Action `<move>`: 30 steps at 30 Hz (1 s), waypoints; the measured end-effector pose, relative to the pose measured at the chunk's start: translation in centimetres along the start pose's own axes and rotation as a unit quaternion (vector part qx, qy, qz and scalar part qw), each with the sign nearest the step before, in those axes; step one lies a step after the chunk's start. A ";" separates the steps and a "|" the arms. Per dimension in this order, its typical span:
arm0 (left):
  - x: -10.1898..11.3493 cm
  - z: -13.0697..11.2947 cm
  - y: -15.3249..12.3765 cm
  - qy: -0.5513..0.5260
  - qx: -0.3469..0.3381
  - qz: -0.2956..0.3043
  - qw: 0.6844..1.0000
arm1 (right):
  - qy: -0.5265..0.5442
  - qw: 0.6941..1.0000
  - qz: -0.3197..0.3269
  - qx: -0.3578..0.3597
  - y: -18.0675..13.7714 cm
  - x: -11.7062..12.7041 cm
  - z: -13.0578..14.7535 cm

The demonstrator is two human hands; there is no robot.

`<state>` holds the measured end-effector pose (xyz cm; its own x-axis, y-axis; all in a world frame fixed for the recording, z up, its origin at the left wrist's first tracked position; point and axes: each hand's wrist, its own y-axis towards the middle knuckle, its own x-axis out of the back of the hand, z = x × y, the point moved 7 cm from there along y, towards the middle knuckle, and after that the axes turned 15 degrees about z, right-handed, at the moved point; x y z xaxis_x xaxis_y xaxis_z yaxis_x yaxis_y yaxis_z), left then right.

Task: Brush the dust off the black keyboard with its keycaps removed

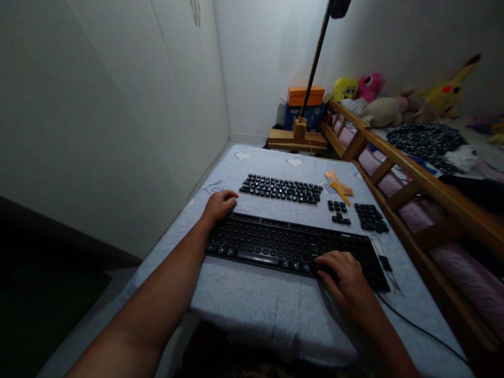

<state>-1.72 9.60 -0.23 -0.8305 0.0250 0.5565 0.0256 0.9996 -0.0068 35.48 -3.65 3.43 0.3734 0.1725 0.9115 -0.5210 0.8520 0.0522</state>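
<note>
A black keyboard (pixel 260 242) lies on the cloth-covered table, with most key positions bare and the space bar (pixel 258 258) and several bottom-row keys in place. At its far left corner rests my left hand (pixel 221 205), fingers curled and closed; whatever may be inside them is hidden. My right hand (pixel 342 269) is over the front edge, right of the bottom-row keys, with thumb and forefinger pinched around what looks like a dark keycap. Beyond the keyboard, loose keycaps (pixel 281 188) are laid out in rows. Smaller groups hold the arrow keycaps (pixel 340 218) and number-pad keycaps (pixel 370 217).
A yellow-handled brush (pixel 340 192) lies on an orange cloth (pixel 345 189). Right of the keyboard is a wire keycap puller (pixel 384 260). The keyboard's cable (pixel 423 328) runs off to the right. A wooden bed rail (pixel 409 157) borders the table, and a white cabinet (pixel 157 105) stands left.
</note>
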 end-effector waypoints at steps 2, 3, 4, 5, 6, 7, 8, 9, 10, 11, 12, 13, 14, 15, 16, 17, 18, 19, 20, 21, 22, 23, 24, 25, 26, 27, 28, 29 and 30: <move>0.0 0.0 0.0 0.001 0.000 0.001 1.000 | -0.005 1.000 0.001 0.003 -0.1 0.0 0.0; 0.0 0.0 0.0 0.002 -0.001 0.003 1.000 | -0.006 1.000 0.000 0.005 -0.1 -0.1 0.0; 0.0 0.0 0.0 0.003 -0.001 0.003 1.000 | -0.006 1.000 -0.001 0.006 -0.1 -0.1 0.0; 0.0 0.0 0.0 0.004 -0.002 0.003 1.000 | -0.005 1.000 -0.001 0.006 -0.2 -0.1 0.0; 0.0 -0.1 0.0 0.004 -0.002 0.004 1.000 | -0.003 1.000 -0.002 0.006 -0.2 -0.2 0.0; 0.0 -0.1 0.0 0.002 -0.003 0.004 1.000 | 0.000 1.000 -0.001 0.006 -0.2 -0.2 0.0; 0.0 -0.1 0.0 0.000 -0.004 0.005 1.000 | 0.003 1.000 -0.001 0.006 -0.3 -0.2 0.0; 0.0 -0.1 0.0 -0.003 -0.005 0.006 1.000 | 0.005 1.000 0.000 0.005 -0.3 -0.2 0.0; -0.1 0.0 0.0 -0.006 -0.006 0.006 1.000 | 0.006 1.000 0.001 0.005 -0.3 -0.2 0.1; -0.1 0.0 0.0 -0.008 -0.006 0.005 1.000 | 0.005 1.000 0.002 0.005 -0.3 -0.1 0.1; -0.1 0.1 0.0 -0.009 -0.005 0.004 1.000 | 0.004 1.000 0.002 0.004 -0.4 -0.1 0.2; -0.1 0.1 0.0 -0.011 -0.005 0.004 1.000 | 0.003 1.000 0.002 0.005 -0.4 -0.1 0.2; -0.1 0.2 0.0 -0.012 -0.004 0.004 1.000 | 0.002 1.000 0.001 0.005 -0.4 -0.1 0.2; -0.1 0.2 0.0 -0.013 -0.004 0.004 1.000 | 0.001 1.000 -0.001 0.006 -0.4 0.0 0.2; -0.1 0.2 0.0 -0.013 -0.005 0.004 1.000 | 0.000 1.000 -0.003 0.006 -0.5 0.0 0.2; -0.1 0.1 0.0 -0.012 -0.005 0.004 1.000 | -0.001 1.000 -0.004 0.006 -0.5 0.0 0.2; -0.1 0.1 0.0 -0.010 -0.004 0.004 1.000 | -0.002 1.000 -0.005 0.007 -0.5 0.0 0.2; -0.1 0.1 0.0 -0.009 -0.003 0.004 1.000 | -0.003 1.000 -0.005 0.006 -0.5 -0.1 0.1; 0.0 0.0 0.0 -0.009 -0.002 0.004 1.000 | -0.002 1.000 -0.006 0.005 -0.4 -0.1 0.1; 0.0 0.0 -0.1 -0.009 0.000 0.005 1.000 | -0.001 1.000 -0.006 0.005 -0.4 -0.1 0.1; 0.0 0.0 -0.1 -0.009 0.002 0.006 1.000 | 0.001 1.000 -0.005 0.006 -0.4 -0.1 0.1; 0.0 -0.1 -0.1 -0.010 0.003 0.006 1.000 | 0.002 1.000 -0.004 0.007 -0.4 -0.1 0.1; 0.0 -0.1 -0.1 -0.010 0.003 0.005 1.000 | 0.001 1.000 -0.002 0.007 -0.4 -0.1 0.1; 0.0 -0.1 -0.1 -0.009 0.004 0.005 1.000 | 0.001 1.000 0.000 0.008 -0.4 -0.2 0.1; 0.0 -0.1 -0.1 -0.009 0.003 0.004 1.000 | 0.002 1.000 0.003 0.007 -0.4 -0.2 0.1; 0.0 -0.2 -0.1 -0.009 0.002 0.004 1.000 | 0.003 1.000 0.005 0.006 -0.5 -0.2 0.1; 0.0 -0.2 -0.1 -0.009 0.001 0.004 1.000 | 0.006 1.000 0.007 0.004 -0.5 -0.2 0.0; 0.0 -0.2 -0.1 -0.008 0.000 0.005 1.000 | 0.007 1.000 0.007 0.003 -0.5 -0.2 0.1; -0.1 -0.2 -0.1 -0.007 -0.001 0.006 1.000 | 0.008 1.000 0.007 0.003 -0.6 -0.2 0.1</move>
<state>-1.55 9.48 -0.07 -0.8382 0.0376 0.5441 0.0369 0.9992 -0.0123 35.65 -4.20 3.28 0.3782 0.1918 0.9056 -0.5306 0.8466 0.0423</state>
